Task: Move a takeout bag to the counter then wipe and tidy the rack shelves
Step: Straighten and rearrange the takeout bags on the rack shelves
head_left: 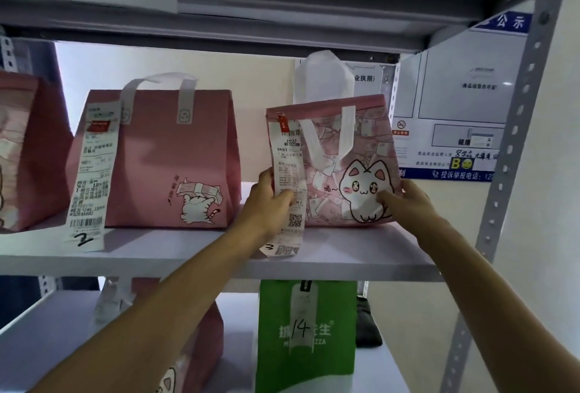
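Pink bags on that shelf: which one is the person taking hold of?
The big cat-face bag on the right, receipt numbered 3: the left hand and right hand grip its sides. The pink bag numbered 2 beside it stands untouched.

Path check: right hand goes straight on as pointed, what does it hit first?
The pink cat-print bag; the right hand seems to hold its right edge, fingers lying on the front by the cat's face.

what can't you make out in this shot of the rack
Head view:
Receipt on the cat bag: print too small, blurred.
Right hand: far fingers hidden by the bag.
Far-left pink bag: cut by the frame edge.
Lower pink bag: mostly behind the left forearm.
Green bag: lettering partly under its tag.
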`<move>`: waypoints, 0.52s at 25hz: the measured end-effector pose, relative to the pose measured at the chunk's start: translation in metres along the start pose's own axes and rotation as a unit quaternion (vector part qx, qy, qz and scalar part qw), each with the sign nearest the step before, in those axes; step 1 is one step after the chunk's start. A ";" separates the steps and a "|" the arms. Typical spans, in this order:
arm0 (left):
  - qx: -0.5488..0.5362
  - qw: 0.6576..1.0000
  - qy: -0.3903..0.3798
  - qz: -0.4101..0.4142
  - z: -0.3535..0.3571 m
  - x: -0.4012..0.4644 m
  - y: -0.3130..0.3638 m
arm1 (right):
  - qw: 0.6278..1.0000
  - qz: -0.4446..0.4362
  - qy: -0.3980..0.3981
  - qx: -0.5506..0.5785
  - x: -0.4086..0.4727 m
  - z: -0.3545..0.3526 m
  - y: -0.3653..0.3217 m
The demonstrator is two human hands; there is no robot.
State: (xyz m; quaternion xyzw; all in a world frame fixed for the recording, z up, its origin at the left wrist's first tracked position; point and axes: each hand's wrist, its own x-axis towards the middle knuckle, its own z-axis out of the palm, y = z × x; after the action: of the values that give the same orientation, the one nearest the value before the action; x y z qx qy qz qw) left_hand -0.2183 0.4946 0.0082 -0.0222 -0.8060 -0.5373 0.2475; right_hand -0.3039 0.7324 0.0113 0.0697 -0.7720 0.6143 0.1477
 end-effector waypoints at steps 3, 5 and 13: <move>0.010 1.000 0.012 0.014 -0.010 -0.010 0.000 | 1.000 -0.013 -0.012 -0.015 -0.020 -0.004 0.002; 0.008 1.000 0.005 0.018 -0.014 -0.016 0.000 | 0.999 -0.021 -0.010 -0.029 -0.029 -0.007 0.002; 0.033 0.999 0.013 0.038 -0.025 -0.034 0.009 | 0.995 -0.022 0.047 -0.080 -0.050 -0.005 -0.010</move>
State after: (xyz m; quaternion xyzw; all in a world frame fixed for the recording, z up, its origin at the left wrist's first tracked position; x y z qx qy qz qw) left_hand -0.1760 0.4842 0.0088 -0.0375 -0.8188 -0.5005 0.2787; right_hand -0.2532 0.7313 0.0056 0.0459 -0.8090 0.5500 0.2021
